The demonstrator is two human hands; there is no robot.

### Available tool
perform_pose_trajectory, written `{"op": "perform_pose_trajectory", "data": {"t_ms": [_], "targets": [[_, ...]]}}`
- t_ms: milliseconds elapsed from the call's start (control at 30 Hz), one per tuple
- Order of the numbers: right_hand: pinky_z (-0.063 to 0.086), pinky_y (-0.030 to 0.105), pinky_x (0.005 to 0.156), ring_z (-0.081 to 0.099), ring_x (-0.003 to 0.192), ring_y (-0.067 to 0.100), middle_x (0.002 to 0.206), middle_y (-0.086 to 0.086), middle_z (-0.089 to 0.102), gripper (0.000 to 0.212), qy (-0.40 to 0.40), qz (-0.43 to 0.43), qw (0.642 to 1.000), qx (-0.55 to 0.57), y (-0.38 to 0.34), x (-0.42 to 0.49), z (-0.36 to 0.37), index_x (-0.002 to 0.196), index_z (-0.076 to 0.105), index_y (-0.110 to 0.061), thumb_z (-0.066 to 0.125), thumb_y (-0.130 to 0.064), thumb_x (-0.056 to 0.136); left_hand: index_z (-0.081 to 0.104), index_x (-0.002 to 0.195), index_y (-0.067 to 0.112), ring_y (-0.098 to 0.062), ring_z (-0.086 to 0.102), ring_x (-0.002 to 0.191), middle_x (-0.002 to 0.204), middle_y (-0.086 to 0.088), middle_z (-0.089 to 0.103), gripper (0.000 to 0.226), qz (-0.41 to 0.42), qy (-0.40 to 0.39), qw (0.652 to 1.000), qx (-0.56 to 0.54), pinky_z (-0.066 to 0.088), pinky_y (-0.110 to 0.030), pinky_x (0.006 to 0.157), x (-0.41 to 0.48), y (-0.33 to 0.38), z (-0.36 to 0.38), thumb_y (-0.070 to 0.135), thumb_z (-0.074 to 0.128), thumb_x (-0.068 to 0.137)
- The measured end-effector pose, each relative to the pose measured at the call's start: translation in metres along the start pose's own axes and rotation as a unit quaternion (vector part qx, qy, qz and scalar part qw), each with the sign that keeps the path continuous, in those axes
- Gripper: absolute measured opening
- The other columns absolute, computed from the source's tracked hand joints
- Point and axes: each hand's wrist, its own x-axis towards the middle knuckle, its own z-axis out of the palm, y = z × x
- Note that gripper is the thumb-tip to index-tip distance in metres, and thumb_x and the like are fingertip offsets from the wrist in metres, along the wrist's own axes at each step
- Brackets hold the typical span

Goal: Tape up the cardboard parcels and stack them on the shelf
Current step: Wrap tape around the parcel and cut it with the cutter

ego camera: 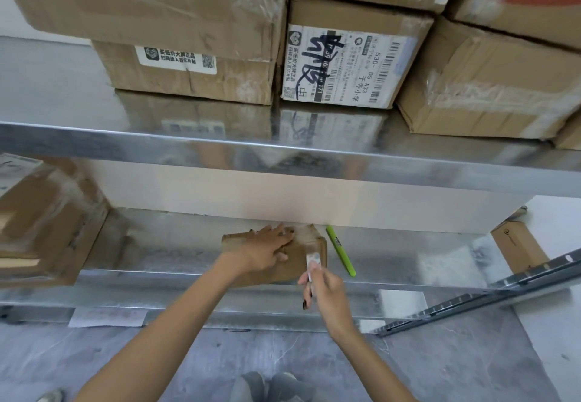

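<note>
Lower centre: our left hand point(267, 250) lies flat on a parcel point(283, 273); our right hand point(327, 288) pinches a tape strip point(314, 260). Upper centre, a label point(349, 68) reads "530- D5 A33".

**Q:** What does the left side show?
**A:** Your bare left forearm point(176, 323) reaches forward. Your left hand point(267, 249) lies palm down, fingers straight and slightly spread.

**Q:** And the right side?
**A:** Your right forearm point(371, 360) angles inward. Your right hand point(327, 288), just beside the left and nearer you, has curled fingers pinching a tape strip point(313, 261).
</note>
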Motion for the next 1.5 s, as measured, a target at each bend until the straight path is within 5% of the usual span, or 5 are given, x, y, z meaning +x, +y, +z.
{"op": "perform_pose_trajectory", "data": {"t_ms": [400,900,1233,1367,1500], "targets": [[0.042,0.023,0.042,0.043,0.028,0.015,0.032,0.004,0.043,0.065,-0.001,0.090,0.996,-0.012,0.003,0.008,-0.007,0.048,0.054,-0.004,0.036,-0.036,0.102,0.034,0.146,0.037,-0.023,0.047,0.126,0.144,0.003,0.047,0.045,-0.011,0.073,0.996,-0.057,0.039,-0.032,0.090,0.005,-0.007,-0.010,0.038,0.037,0.102],[0.040,0.019,0.037,0.043,0.026,0.015,0.030,0.004,0.044,0.063,-0.008,0.177,0.982,-0.070,0.015,0.037,0.000,0.052,0.054,-0.001,0.042,-0.040,0.099,0.040,0.143,0.038,-0.022,0.049,0.122,0.139,0.004,0.053,0.043,-0.028,0.052,0.994,-0.094,0.042,-0.034,0.096,0.017,-0.017,-0.014,0.043,0.038,0.101],[0.042,0.025,0.042,0.043,0.027,0.017,0.032,0.007,0.044,0.062,-0.024,0.183,0.982,-0.046,0.009,0.030,0.000,0.051,0.053,-0.002,0.042,-0.038,0.100,0.031,0.146,0.030,-0.028,0.036,0.134,0.149,-0.003,0.039,0.043,-0.031,0.050,0.997,-0.050,0.017,-0.051,0.114,0.015,0.006,-0.009,0.030,0.031,0.103],[0.042,0.025,0.042,0.041,0.027,0.017,0.033,0.008,0.044,0.059,-0.025,0.182,0.982,-0.050,0.005,0.035,-0.002,0.053,0.052,-0.001,0.042,-0.036,0.100,0.034,0.142,0.029,-0.029,0.031,0.138,0.149,0.000,0.038,0.084,-0.094,0.080,0.990,-0.062,0.006,-0.058,0.114,0.020,0.032,0.010,0.079,0.046,0.076],[0.044,0.025,0.041,0.043,0.027,0.017,0.032,0.007,0.044,0.061,-0.030,0.169,0.983,-0.064,0.007,0.040,-0.003,0.052,0.053,-0.002,0.042,-0.038,0.099,0.045,0.128,0.033,-0.023,0.040,0.130,0.136,0.008,0.052,0.076,-0.141,0.160,0.972,-0.093,0.007,-0.055,0.114,0.027,0.034,0.021,0.082,0.050,0.070]]}}
